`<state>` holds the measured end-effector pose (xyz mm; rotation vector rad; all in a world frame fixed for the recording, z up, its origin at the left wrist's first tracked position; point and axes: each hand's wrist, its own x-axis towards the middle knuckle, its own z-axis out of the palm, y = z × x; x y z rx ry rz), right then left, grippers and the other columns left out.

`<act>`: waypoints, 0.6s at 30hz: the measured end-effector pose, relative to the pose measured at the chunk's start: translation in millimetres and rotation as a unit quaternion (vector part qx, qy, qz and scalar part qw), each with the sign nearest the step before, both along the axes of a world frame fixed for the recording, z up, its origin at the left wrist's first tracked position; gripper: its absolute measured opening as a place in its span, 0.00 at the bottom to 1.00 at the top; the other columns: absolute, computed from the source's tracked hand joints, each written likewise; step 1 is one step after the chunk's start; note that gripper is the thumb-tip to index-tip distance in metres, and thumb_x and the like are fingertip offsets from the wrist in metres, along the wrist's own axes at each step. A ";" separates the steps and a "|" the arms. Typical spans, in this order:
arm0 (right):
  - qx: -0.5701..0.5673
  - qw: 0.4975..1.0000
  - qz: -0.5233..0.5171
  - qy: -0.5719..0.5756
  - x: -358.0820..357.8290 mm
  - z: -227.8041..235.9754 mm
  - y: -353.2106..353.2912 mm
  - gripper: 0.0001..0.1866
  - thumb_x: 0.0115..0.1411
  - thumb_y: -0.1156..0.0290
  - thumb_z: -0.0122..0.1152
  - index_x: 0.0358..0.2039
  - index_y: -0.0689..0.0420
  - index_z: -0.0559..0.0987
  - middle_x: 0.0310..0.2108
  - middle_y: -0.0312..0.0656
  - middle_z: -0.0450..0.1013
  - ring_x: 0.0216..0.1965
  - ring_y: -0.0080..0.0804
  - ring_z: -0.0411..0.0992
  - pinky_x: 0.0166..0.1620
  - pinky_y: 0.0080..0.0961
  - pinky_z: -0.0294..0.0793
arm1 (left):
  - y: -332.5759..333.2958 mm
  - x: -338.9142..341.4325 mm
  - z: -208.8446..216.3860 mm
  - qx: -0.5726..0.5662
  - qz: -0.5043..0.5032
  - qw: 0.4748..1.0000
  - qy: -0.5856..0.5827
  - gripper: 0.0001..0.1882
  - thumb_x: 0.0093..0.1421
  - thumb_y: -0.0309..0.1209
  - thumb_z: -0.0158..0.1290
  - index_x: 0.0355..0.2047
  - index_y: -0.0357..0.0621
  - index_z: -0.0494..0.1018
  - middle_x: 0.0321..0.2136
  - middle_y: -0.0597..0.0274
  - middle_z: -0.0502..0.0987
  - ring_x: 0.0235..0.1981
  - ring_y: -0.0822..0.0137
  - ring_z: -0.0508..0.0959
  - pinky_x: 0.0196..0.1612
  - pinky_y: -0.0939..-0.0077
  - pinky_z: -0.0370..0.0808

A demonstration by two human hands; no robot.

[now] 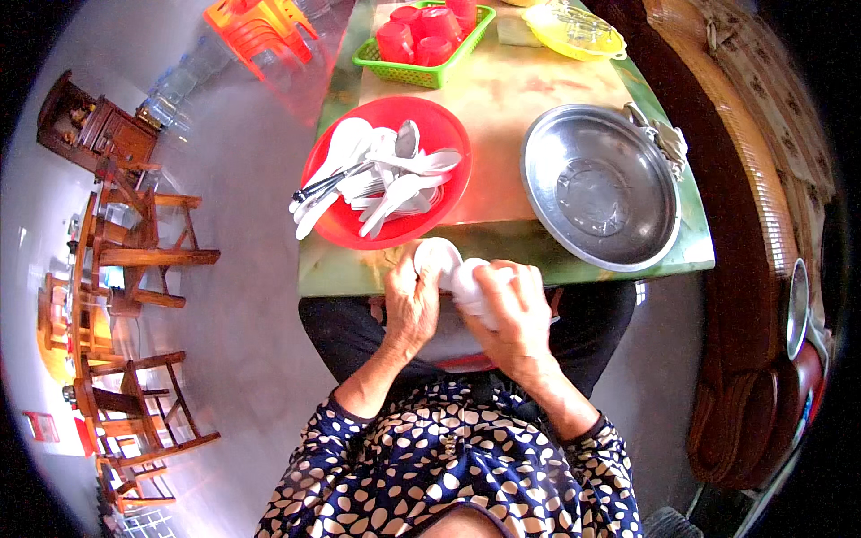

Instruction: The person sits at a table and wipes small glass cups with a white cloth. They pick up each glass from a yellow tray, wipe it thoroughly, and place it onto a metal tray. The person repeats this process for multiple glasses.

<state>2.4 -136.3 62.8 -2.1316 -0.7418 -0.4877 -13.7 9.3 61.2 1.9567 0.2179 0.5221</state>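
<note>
At the near edge of the bench [502, 247], pinching a white rounded piece [437, 255] in the left hand [412, 300] and clutching a white cloth-like bundle [470, 289] in the right hand [517, 316].

Poised right at the brink (spoon bowl or small dish, hard to tell), so liable to slip out under a loose pinch or hard rub and perhaps fall to the floor [242, 359]. Beware also of bumping the red basin [455, 134] just beyond, loosely heaped with white spoons [395, 199] past its left rim, or nudging the steel basin [549, 179] at right.
</note>
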 end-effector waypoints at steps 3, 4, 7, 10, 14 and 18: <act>-0.061 0.993 0.010 -0.098 3.2 -6.1 12.9 0.27 0.34 0.74 0.67 0.40 0.55 0.75 0.41 0.48 0.68 0.39 0.45 0.67 0.40 0.35 0.70 | -8.9 1.2 2.6 -0.085 -0.014 0.996 0.006 0.12 0.63 0.33 0.44 0.35 0.36 0.71 0.26 0.59 0.75 0.29 0.71 0.73 0.34 0.76 0.71; -0.067 0.992 0.002 -0.105 4.3 -4.1 12.6 0.25 0.35 0.74 0.65 0.40 0.55 0.75 0.40 0.49 0.69 0.36 0.43 0.68 0.37 0.35 0.72 | -5.8 1.8 3.6 -0.094 -0.015 0.995 0.021 0.12 0.63 0.33 0.44 0.36 0.36 0.71 0.28 0.59 0.75 0.30 0.70 0.73 0.36 0.76 0.71; -0.065 0.994 0.010 -0.082 -0.8 -21.1 11.2 0.23 0.37 0.76 0.62 0.40 0.55 0.75 0.36 0.50 0.70 0.32 0.42 0.70 0.33 0.33 0.72 | -4.1 0.8 -3.2 -0.073 -0.006 0.997 0.013 0.12 0.63 0.33 0.46 0.34 0.35 0.71 0.25 0.58 0.75 0.27 0.72 0.73 0.32 0.76 0.70; -0.054 0.989 0.013 -0.141 0.7 -36.0 8.9 0.21 0.42 0.69 0.60 0.41 0.55 0.73 0.31 0.46 0.69 0.27 0.35 0.69 0.26 0.27 0.70 | -5.3 1.1 -0.8 -0.059 -0.002 0.998 0.006 0.12 0.63 0.34 0.46 0.34 0.34 0.71 0.24 0.57 0.75 0.26 0.71 0.74 0.31 0.74 0.71; -0.034 0.990 0.029 -0.135 -0.1 -41.9 -0.1 0.21 0.42 0.71 0.60 0.40 0.57 0.72 0.28 0.45 0.69 0.24 0.36 0.70 0.25 0.27 0.71 | -4.2 4.6 -3.9 -0.055 0.019 0.998 -0.004 0.13 0.63 0.33 0.45 0.35 0.33 0.70 0.24 0.56 0.75 0.27 0.70 0.74 0.32 0.73 0.71; 0.004 0.991 0.047 -0.123 -5.8 -50.3 -5.1 0.22 0.40 0.77 0.61 0.40 0.58 0.72 0.25 0.44 0.68 0.22 0.37 0.70 0.23 0.28 0.71 | 0.6 3.3 -3.6 -0.053 0.017 0.998 0.024 0.13 0.63 0.33 0.45 0.36 0.32 0.70 0.25 0.55 0.76 0.27 0.68 0.75 0.33 0.73 0.72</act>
